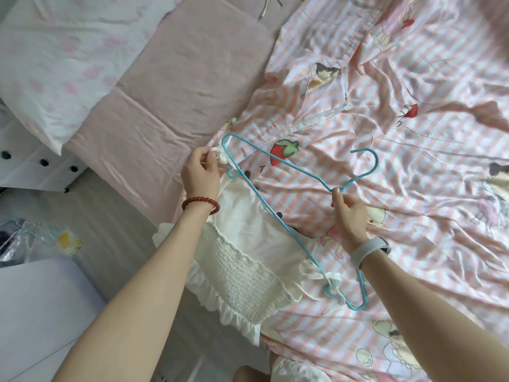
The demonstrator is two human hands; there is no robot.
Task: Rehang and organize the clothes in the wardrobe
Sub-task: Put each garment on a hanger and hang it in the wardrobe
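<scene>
A thin blue wire hanger [275, 158] is held over the bed, its hook pointing to the right. A white smocked top [242, 271] with ruffled trim hangs from it by tied straps at both ends. My left hand [199, 172] pinches the white strap knot at the hanger's far end. My right hand [348, 213] grips the hanger's neck just below the hook. The strap at the near end [334, 282] is looped over the hanger's shoulder.
A rumpled pink striped cartoon quilt [399, 133] covers the bed. A pink sheet [179, 86] and a white pillow [63, 64] lie to the left. A white cabinet [35, 307] and a clear bag [35, 238] sit on the grey floor at lower left.
</scene>
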